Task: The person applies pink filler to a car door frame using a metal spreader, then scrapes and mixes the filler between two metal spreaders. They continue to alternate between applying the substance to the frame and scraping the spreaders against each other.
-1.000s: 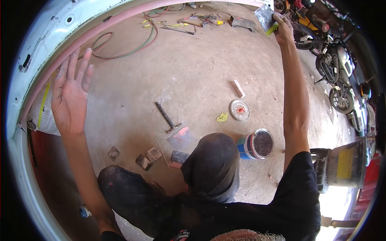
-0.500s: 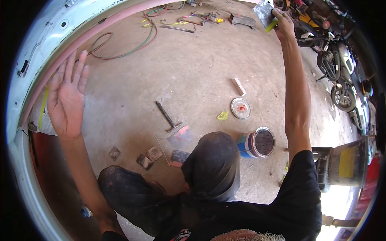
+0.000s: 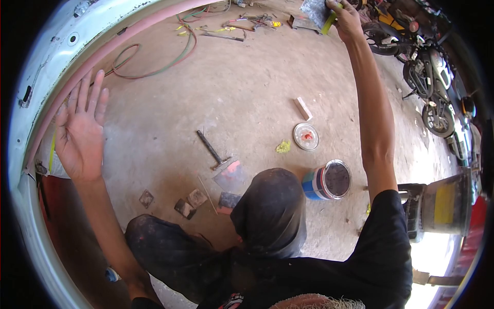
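Observation:
My left hand (image 3: 82,136) is raised palm toward me with its fingers spread. It holds nothing and overlaps the pink-edged pale metal panel (image 3: 56,56) in this view. Up at the top right, my right hand (image 3: 346,23) has its fingers closed around a thin grey plate (image 3: 313,10) and a flat yellow-green piece (image 3: 328,24). The plate's upper edge runs out of view. On the floor below stands an open paint can (image 3: 337,180), dark inside. Its round lid (image 3: 306,137), with a red smear, lies beyond it.
A wide-bladed scraper (image 3: 221,162) lies before my knees, near several dark square pads (image 3: 185,207). Beside the lid are a yellow-green lump (image 3: 283,147) and a small block (image 3: 303,108). Hoses (image 3: 149,75) and tools (image 3: 254,22) lie farther off. Motorcycles (image 3: 437,113) line the right side.
My right hand has shifted left and slightly up with the grey plate, which now tilts differently. My left hand, still spread, has moved slightly left and down.

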Tool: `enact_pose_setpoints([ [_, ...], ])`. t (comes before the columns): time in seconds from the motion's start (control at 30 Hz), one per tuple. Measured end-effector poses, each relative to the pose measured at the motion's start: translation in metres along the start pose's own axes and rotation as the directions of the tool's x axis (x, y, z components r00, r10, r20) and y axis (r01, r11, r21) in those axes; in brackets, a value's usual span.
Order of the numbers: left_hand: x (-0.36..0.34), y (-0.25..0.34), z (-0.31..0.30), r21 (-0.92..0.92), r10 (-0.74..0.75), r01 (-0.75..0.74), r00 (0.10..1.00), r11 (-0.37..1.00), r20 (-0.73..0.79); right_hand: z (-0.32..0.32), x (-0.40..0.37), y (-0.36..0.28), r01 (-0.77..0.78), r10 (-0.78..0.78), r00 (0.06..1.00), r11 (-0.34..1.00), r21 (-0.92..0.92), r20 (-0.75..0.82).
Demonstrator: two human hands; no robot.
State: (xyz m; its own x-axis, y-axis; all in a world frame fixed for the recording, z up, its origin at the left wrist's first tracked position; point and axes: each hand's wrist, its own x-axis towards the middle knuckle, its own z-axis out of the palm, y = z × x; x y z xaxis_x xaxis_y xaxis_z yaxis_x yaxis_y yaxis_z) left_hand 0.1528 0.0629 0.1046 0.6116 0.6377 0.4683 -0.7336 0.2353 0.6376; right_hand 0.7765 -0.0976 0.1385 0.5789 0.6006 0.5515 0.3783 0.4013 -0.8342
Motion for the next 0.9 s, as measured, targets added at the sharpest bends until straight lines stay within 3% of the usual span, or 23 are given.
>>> enact_pose_setpoints([
  [0.1, -0.002, 0.008, 0.001, -0.019, 0.003, -0.003, 1.0, 1.0, 0.015, -0.05, 0.019, 0.033, -0.053, 0.056, 0.997, 0.997, 0.053, -0.061],
  [0.2, -0.004, 0.004, 0.004, -0.011, 0.002, -0.002, 1.0, 1.0, 0.012, -0.052, 0.012, 0.037, -0.116, 0.151, 0.964, 0.979, 0.165, -0.218],
  [0.43, -0.001, -0.002, 0.003, 0.085, 0.028, -0.026, 0.999, 0.996, -0.023, -0.009, -0.001, 0.004, -0.074, 0.075, 0.996, 0.997, 0.015, -0.053],
  [0.57, -0.002, 0.002, -0.005, 0.025, 0.054, -0.053, 0.998, 0.998, -0.043, -0.005, -0.011, 0.004, -0.158, 0.19, 0.953, 0.976, 0.149, -0.235],
  [0.73, -0.005, -0.003, -0.006, 0.043, 0.076, -0.073, 0.996, 0.996, -0.049, 0.042, -0.041, 0.006, -0.167, 0.166, 0.986, 0.936, 0.309, 0.03],
  [0.9, -0.01, -0.003, -0.012, -0.043, 0.17, -0.178, 0.975, 0.983, -0.145, 0.151, -0.104, -0.023, -0.148, 0.08, 0.965, 0.953, 0.264, 0.252],
])
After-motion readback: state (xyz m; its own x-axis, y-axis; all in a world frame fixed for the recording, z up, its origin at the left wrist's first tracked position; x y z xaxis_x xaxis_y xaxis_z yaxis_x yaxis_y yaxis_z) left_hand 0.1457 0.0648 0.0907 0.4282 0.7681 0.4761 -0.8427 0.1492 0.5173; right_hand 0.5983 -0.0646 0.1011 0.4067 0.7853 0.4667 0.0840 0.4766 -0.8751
